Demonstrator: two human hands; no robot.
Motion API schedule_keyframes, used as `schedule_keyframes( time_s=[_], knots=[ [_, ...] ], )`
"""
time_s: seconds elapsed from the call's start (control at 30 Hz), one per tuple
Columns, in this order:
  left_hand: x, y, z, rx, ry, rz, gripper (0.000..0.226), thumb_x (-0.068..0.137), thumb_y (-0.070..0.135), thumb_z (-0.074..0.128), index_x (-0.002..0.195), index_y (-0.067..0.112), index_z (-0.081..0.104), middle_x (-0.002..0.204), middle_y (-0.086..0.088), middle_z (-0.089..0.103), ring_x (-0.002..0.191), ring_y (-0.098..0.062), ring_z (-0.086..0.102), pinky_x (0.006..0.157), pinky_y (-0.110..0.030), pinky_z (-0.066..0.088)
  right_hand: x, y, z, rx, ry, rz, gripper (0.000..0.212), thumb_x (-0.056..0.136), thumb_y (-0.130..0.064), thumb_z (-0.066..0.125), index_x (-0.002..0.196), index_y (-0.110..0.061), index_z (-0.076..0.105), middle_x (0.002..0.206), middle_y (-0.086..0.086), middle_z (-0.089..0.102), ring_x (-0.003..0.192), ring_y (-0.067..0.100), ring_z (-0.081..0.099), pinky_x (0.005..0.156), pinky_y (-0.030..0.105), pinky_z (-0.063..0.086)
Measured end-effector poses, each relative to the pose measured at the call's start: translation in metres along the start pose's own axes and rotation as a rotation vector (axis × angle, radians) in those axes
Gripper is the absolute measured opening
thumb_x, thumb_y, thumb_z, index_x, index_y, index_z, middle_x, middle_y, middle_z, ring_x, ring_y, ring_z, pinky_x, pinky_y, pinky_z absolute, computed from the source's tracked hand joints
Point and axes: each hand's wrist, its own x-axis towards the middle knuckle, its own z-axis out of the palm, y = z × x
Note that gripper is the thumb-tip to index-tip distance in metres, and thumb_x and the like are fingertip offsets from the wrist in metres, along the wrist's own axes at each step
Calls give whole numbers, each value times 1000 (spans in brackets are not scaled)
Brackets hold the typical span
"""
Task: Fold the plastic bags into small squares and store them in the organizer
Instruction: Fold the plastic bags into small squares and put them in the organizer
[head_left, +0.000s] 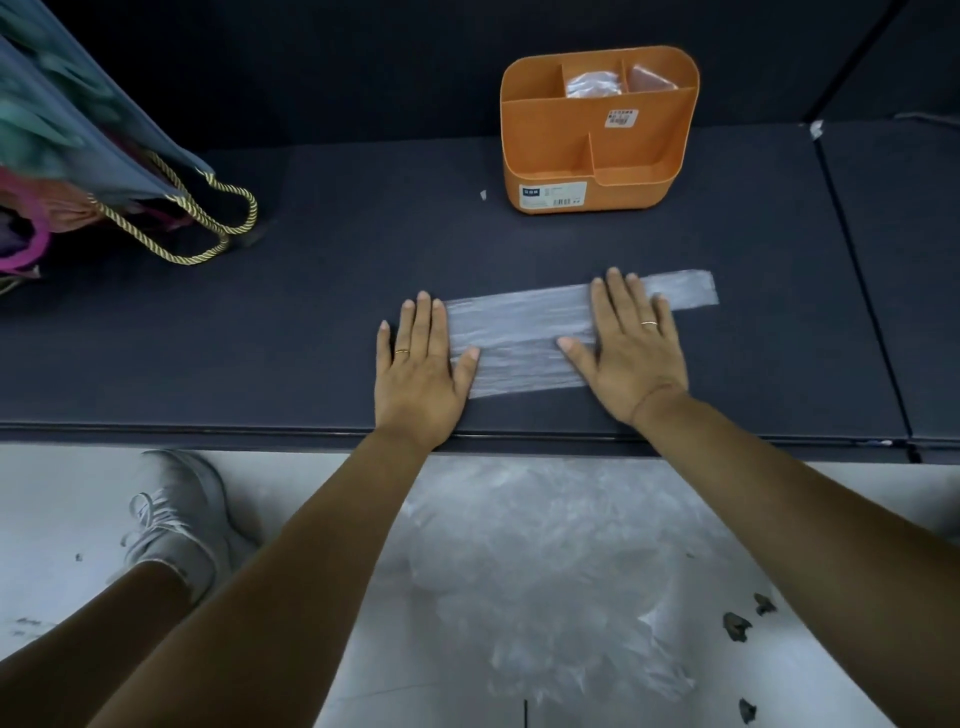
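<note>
Head view: the organizer (545, 143) carries two illegible barcode labels (621, 118).

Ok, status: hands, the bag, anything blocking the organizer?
Both flat: left hand, right hand, pressing the plastic bag. Folded to a long strip, not yet square. Beyond it, orange organizer, two rear compartments hold bags; nothing between.

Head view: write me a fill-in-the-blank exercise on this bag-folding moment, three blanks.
The left hand and right hand each wear a ____ while pressing the plastic bag flat on the table.
The organizer is coloured ____.
Folded bags already sit in ____ of its three rear compartments.
Missing words: ring; orange; two.
</note>
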Motion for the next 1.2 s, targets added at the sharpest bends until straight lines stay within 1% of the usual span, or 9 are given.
schedule_keyframes(
  time_s=[0.13,0.2,0.33,0.6,0.7,0.83,0.93,1.07,1.2],
  knots=[
    [-2,-11,-5,-28,25,-15,83,92,65,-7,155,10,-8,164,-7,-12,150,-19,-15,120,-41,-16,-10,27,-7,95,98,53,78,96,-61,24,155,-15,0,163,3,-8,149,20,-10,120,41,-6],
    [-8,-4,-7,-73,109,66,85,92,66,-2,156,9,-2,164,-7,-7,151,-21,-11,118,-36,-19,-23,24,-11,281,211,-42,74,94,-56,47,151,-15,24,160,6,11,148,21,5,119,41,3],
    [-28,29,-1,-168,144,357,83,94,66,14,155,10,20,163,-7,11,151,-19,0,121,-32,-12,-46,6,-3,501,259,-145,41,73,-34,81,107,-19,63,119,-2,46,114,19,40,98,34,30],
    [-36,44,11,-250,119,330,71,99,54,36,155,12,22,163,-3,15,151,-15,7,122,-30,-4,-37,9,-1,484,284,-16,4,85,-20,71,85,-16,72,97,0,52,101,25,48,85,25,23],
    [-34,46,11,-260,204,303,60,100,46,37,147,9,42,155,-6,37,145,-19,31,122,-34,18,-33,10,-11,451,139,-40,8,90,-20,66,83,-17,69,96,-6,47,107,22,46,86,23,22],
    [-28,46,22,-206,417,339,34,94,20,52,118,4,69,124,-9,67,115,-26,65,98,-40,52,-44,20,-25,656,-38,-21,16,91,-18,63,76,-24,62,98,-5,48,107,19,47,105,39,35],
    [-32,51,26,-196,496,390,28,83,2,67,110,6,73,114,-7,72,107,-26,69,86,-40,59,-62,23,-32,554,92,-18,12,84,-30,72,82,-21,63,104,-4,47,109,20,46,107,39,33],
    [-49,61,28,-194,470,411,50,61,-11,82,107,6,74,110,-8,73,105,-28,70,83,-39,59,-84,4,-31,202,208,-299,72,69,-54,77,128,-18,57,142,0,46,135,19,36,118,40,6],
    [-54,60,29,-218,512,412,27,82,4,70,108,5,73,111,-9,73,106,-26,69,87,-37,56,-82,-7,-5,189,150,-283,66,81,-43,72,138,-16,51,145,0,47,137,19,38,117,32,3]
  ],
)
